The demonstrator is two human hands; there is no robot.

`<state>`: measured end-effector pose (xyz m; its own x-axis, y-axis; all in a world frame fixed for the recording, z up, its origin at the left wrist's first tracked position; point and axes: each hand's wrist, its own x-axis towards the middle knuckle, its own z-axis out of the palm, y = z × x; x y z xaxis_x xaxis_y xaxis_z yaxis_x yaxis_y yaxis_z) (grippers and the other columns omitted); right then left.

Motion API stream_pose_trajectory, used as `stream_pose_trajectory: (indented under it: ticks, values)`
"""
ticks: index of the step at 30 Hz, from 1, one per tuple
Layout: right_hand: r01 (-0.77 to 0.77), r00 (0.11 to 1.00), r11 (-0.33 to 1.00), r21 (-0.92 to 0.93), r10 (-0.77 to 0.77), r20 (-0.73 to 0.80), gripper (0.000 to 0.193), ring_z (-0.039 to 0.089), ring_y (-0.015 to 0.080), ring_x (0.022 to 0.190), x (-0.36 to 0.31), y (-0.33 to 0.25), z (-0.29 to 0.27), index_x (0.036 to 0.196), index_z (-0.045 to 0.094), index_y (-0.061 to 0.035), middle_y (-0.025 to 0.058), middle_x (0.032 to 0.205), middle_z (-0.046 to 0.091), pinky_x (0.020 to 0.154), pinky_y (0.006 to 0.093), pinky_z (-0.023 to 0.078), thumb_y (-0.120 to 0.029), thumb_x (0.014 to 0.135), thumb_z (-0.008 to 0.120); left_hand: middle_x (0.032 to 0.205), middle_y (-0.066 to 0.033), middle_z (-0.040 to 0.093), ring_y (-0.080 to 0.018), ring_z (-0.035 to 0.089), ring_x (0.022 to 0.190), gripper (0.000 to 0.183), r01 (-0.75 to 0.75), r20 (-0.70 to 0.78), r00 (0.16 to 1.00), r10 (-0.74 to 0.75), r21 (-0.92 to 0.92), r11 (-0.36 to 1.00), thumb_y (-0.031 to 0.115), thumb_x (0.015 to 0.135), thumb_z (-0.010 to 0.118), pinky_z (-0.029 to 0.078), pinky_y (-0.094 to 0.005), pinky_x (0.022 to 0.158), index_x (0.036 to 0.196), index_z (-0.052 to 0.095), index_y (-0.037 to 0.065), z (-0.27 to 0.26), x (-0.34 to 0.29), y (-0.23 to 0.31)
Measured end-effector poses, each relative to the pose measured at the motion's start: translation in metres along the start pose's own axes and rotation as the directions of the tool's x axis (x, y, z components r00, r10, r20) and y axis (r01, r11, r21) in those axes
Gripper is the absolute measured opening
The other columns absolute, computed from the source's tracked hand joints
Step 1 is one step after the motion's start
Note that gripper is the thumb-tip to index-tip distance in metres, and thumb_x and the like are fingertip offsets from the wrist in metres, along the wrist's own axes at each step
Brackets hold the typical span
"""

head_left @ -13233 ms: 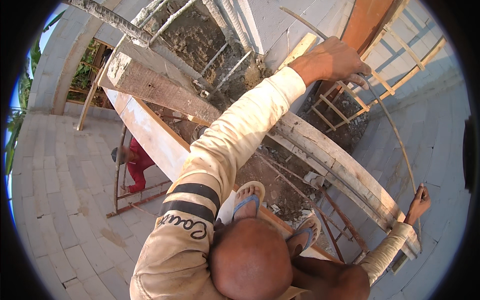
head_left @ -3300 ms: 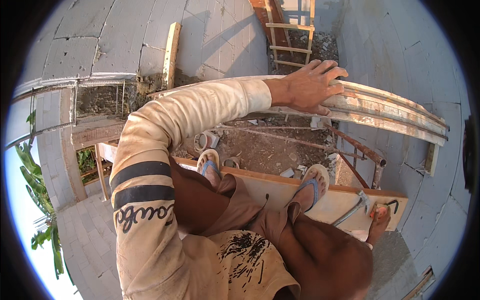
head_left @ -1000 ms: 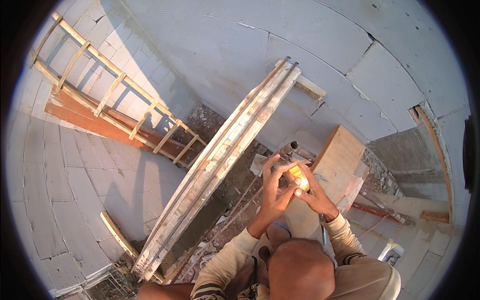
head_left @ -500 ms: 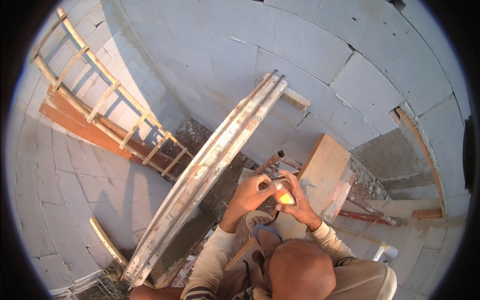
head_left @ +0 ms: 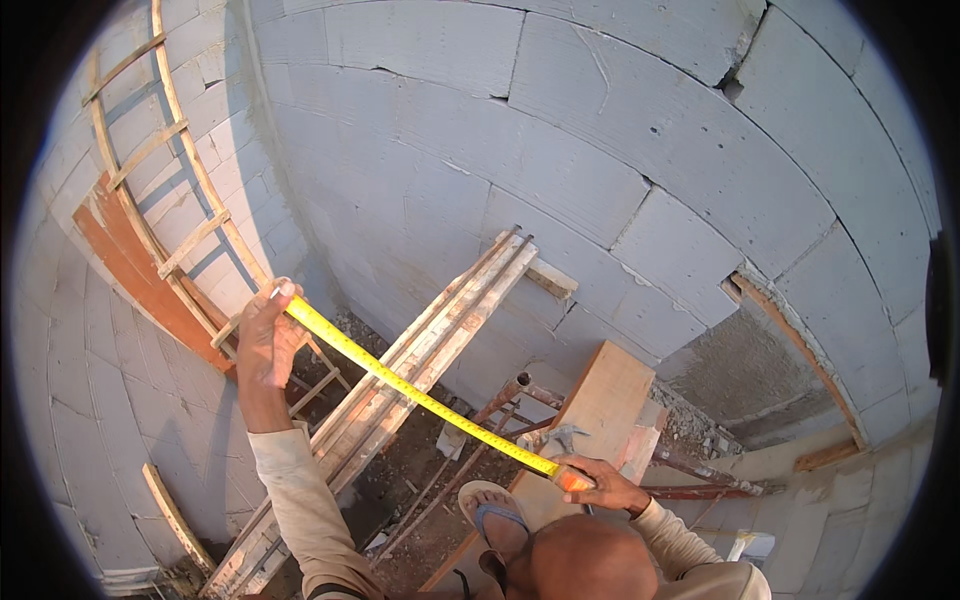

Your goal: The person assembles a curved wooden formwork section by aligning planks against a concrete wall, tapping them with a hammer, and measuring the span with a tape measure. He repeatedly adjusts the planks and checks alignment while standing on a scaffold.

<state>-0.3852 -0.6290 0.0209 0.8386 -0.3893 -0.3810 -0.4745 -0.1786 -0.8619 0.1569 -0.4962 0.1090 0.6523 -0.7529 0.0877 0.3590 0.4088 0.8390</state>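
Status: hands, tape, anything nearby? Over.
Left hand holds end of yellow tape blade; right hand grips orange tape-measure case. Blade out straight across timber beam, contact unclear. Claw hammer on plank nearby.

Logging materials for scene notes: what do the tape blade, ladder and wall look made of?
Tape blade: probably coated metal, smooth yellow finish; thin and nearly straight, though plastic can't be ruled out.
Ladder: wood, apparently unpainted; pale tan rails and rungs.
Wall: masonry blocks, perhaps lightweight concrete; matte grey faces, visible joints, chipped corners.
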Motion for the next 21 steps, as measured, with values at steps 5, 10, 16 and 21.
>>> stream_pose_trajectory:
  ticks: [5,10,16,21]
  values:
    - [-0.153,0.988,0.964,0.219,0.141,0.069,0.068,0.057,0.0280,0.137,-0.078,0.015,-0.031,0.147,0.062,-0.0045,0.0138,0.144,0.066,0.117,0.0418,0.043,-0.031,0.087,0.082,0.083,-0.0009,0.061,-0.0125,0.064,0.080,0.019,-0.278,-0.547,0.800,0.246,0.026,0.960,0.024,0.109,0.062,0.058,-0.0258,0.078,0.098,0.061,0.009,-0.144,0.103,0.130]
    - [-0.036,0.999,0.993,0.115,0.038,-0.018,0.059,0.068,0.0266,0.116,-0.010,-0.031,-0.021,0.140,0.064,-0.0009,0.0139,0.123,0.074,0.106,0.0406,0.051,-0.035,0.094,0.075,0.083,-0.0054,0.062,-0.0164,0.060,0.072,0.023,-0.182,-0.587,0.771,0.247,0.169,0.969,0.027,0.104,0.063,0.051,-0.0310,0.064,0.111,0.065,0.005,-0.069,0.062,-0.012]
    - [0.074,0.994,0.978,-0.193,-0.087,-0.059,0.073,0.070,0.0327,0.103,0.120,-0.090,-0.029,0.146,0.061,-0.0116,0.0181,0.114,0.074,0.091,0.0437,0.053,-0.063,0.095,0.068,0.070,-0.0106,0.058,-0.0208,0.057,0.064,0.038,-0.061,-0.436,0.889,0.142,0.195,0.979,0.038,0.115,0.043,0.049,-0.0350,0.065,0.099,0.055,0.005,0.105,-0.021,-0.150]
    - [0.128,0.986,0.974,-0.185,-0.145,-0.083,0.074,0.070,0.0306,0.105,0.106,-0.065,-0.063,0.145,0.062,-0.0103,0.0179,0.115,0.074,0.092,0.0409,0.053,-0.063,0.094,0.069,0.070,-0.0114,0.058,-0.0228,0.059,0.065,0.040,-0.022,-0.464,0.879,0.112,0.196,0.980,0.035,0.115,0.043,0.048,-0.0369,0.066,0.090,0.054,0.006,0.082,0.040,-0.149]
